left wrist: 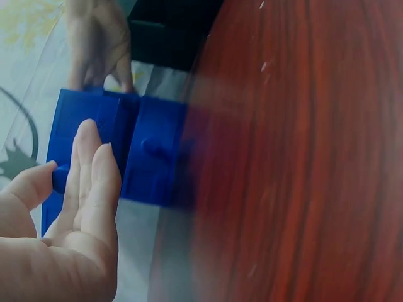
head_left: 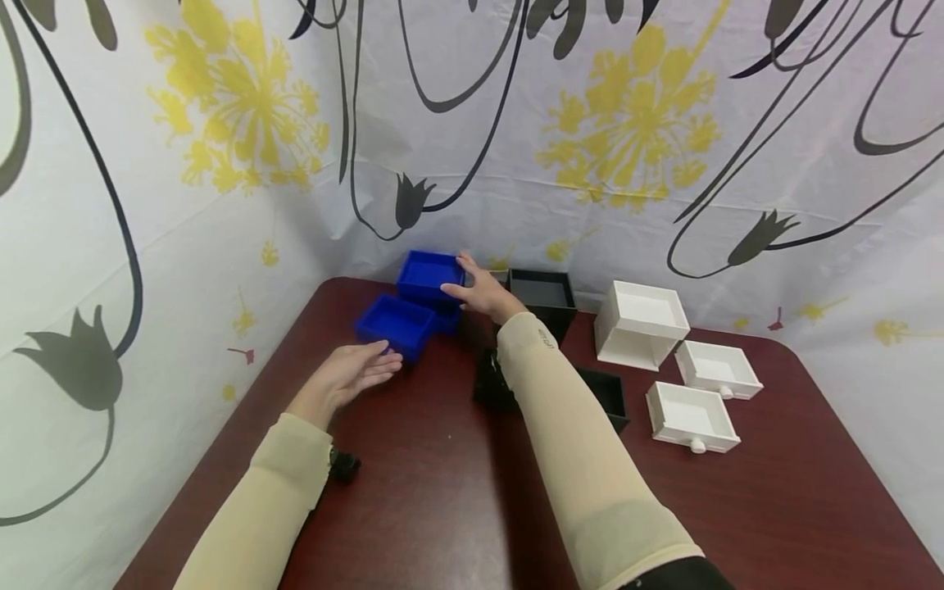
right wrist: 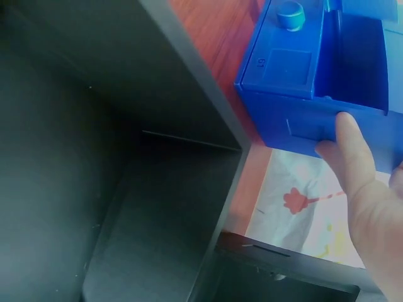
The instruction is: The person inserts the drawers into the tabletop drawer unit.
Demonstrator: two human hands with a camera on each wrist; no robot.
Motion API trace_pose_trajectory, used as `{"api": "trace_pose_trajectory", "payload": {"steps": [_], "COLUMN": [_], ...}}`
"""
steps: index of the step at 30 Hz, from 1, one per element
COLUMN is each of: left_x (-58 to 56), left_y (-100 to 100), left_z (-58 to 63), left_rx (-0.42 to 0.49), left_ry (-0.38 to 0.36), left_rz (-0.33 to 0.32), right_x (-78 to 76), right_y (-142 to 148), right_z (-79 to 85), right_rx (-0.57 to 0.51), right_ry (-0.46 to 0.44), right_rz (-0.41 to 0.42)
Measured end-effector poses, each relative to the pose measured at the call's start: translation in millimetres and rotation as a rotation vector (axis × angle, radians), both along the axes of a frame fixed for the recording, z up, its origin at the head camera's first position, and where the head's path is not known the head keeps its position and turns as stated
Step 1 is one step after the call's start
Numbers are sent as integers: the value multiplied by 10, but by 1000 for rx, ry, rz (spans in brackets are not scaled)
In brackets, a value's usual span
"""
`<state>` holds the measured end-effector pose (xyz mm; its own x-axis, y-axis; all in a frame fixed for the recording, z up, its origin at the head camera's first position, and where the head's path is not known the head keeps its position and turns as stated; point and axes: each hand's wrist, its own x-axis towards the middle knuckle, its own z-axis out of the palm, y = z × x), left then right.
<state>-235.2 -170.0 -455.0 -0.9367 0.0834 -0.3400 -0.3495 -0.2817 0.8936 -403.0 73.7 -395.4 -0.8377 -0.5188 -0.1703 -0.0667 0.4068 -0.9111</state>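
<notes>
Flowered cloth (head_left: 472,229) backs the dark red table (head_left: 435,500), and in the head view we see a blue cabinet (head_left: 431,270) near the far edge, its blue drawer (head_left: 394,322) jutting forward. From the left wrist, our left hand (left wrist: 82,211) lies open, fingers straight, beside the knob (left wrist: 60,179); we cannot tell whether its thumb touches. From the right wrist, our right hand (right wrist: 364,195), gripping nothing, rests extended fingers against the cabinet's side, perhaps for steadiness.

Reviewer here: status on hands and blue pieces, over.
Left hand at blue rectangular plastic drawer, fingers extended. Right hand touching blue plastic box. Black rectangular plastic box to its right, visible gap between.
</notes>
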Motion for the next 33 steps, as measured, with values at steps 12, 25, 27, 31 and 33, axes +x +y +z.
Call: {"api": "trace_pose_trajectory", "payload": {"steps": [12, 25, 27, 31, 33], "left_x": [-125, -166, -167, -167, -168], "left_y": [284, 471, 495, 539, 560], "left_z": [-64, -57, -55, -54, -49], "left_rx": [52, 65, 67, 60, 50], "left_ry": [-24, -16, -16, -21, -23], "left_rz": [108, 132, 127, 129, 129], "right_x": [-25, -12, -13, -8, -3], "right_y": [-24, -35, -29, -20, -17], "right_z": [11, 6, -1, -12, -19], "right_rx": [5, 7, 9, 15, 17], "right_ry": [19, 26, 28, 28, 30], "right_rz": [-2, -14, -17, -17, -16]}}
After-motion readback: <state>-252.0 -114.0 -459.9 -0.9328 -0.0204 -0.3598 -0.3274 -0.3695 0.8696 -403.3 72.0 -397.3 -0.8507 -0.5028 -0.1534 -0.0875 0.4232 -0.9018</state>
